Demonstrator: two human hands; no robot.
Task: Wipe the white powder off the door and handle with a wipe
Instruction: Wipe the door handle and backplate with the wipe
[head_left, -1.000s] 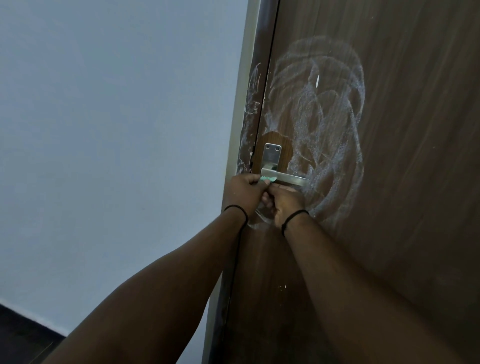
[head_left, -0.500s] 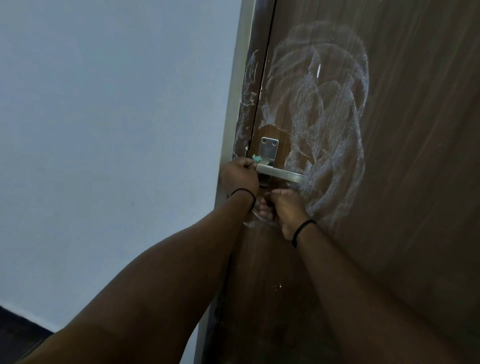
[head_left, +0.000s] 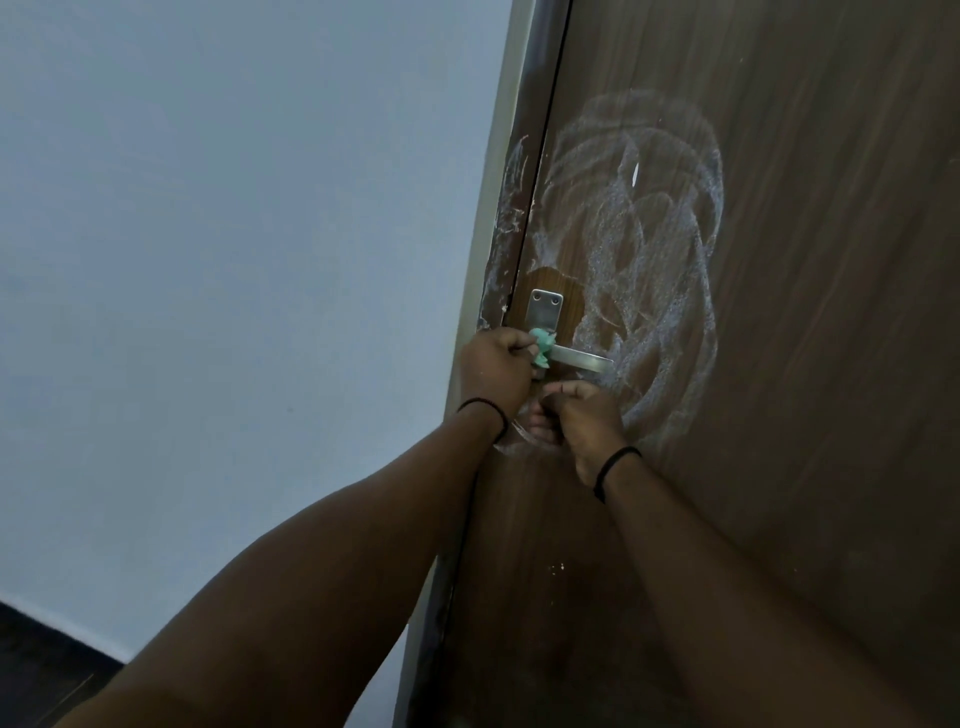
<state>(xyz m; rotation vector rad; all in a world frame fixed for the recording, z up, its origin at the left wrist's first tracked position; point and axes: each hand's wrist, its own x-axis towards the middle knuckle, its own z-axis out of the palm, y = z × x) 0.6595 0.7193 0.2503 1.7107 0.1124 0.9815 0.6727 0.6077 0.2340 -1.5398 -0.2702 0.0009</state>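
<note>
A brown wooden door (head_left: 805, 364) fills the right side, smeared with swirls of white powder (head_left: 654, 270) above and right of its metal lever handle (head_left: 582, 359). My left hand (head_left: 493, 369) is closed on a bunched green wipe (head_left: 698, 349) pressed against the inner end of the handle, just below the metal plate (head_left: 544, 307). My right hand (head_left: 582, 415) sits under the handle with curled fingers against the door; what it holds, if anything, is hidden.
The door frame (head_left: 504, 234), also streaked with powder, runs down the left of the door. A plain pale wall (head_left: 234, 260) fills the left side. A dark floor strip (head_left: 36, 660) shows at bottom left.
The green wipe shows more in my left hand and now sits on the inner end of the handle. My right hand has dropped a little below the lever.
</note>
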